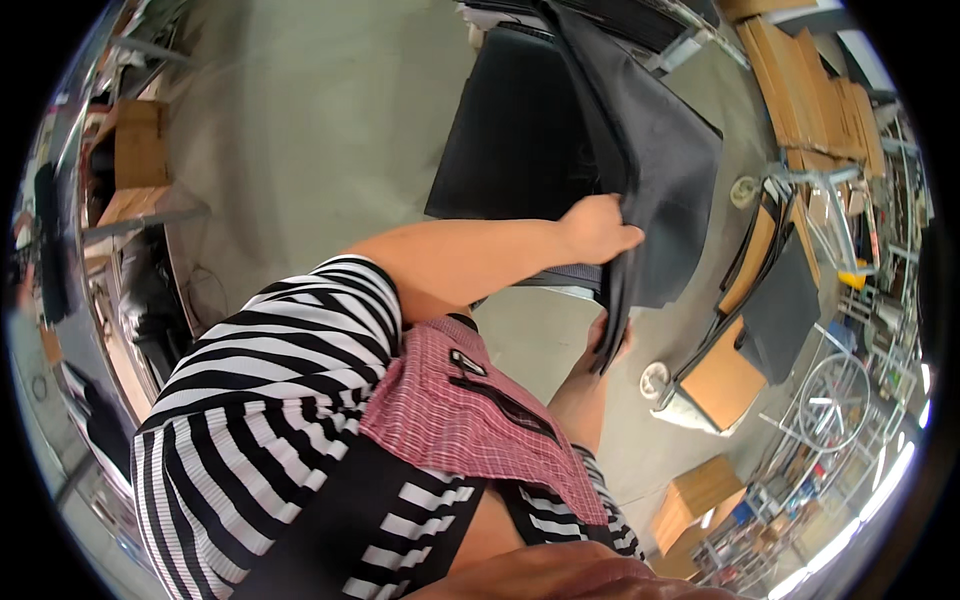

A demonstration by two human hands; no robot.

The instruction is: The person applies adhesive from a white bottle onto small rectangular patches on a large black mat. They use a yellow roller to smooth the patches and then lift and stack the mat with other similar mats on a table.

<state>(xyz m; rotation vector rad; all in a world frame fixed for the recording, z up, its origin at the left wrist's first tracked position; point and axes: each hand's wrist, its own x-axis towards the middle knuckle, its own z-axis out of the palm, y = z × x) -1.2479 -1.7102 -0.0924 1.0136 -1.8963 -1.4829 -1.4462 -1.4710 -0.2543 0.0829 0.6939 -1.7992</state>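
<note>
My left hand (598, 228) reaches across my body and is shut on the edge of a dark grey fabric sheet (660, 150) that hangs in folds from above. Below it, my right hand (606, 342) grips the lower edge of the same fabric, and the cloth partly hides its fingers. A black sheet (500, 130) lies flat just behind the grey one. I am wearing a black-and-white striped shirt (250, 400) and a red checked apron (450, 410).
A wheeled cart (720, 370) carrying wooden boards and a dark panel stands to the right on the grey concrete floor (320, 120). Flattened cardboard (810, 90) is stacked at the upper right, with wire racks (840, 390) of clutter below it. Wooden boxes (140, 150) sit at the left.
</note>
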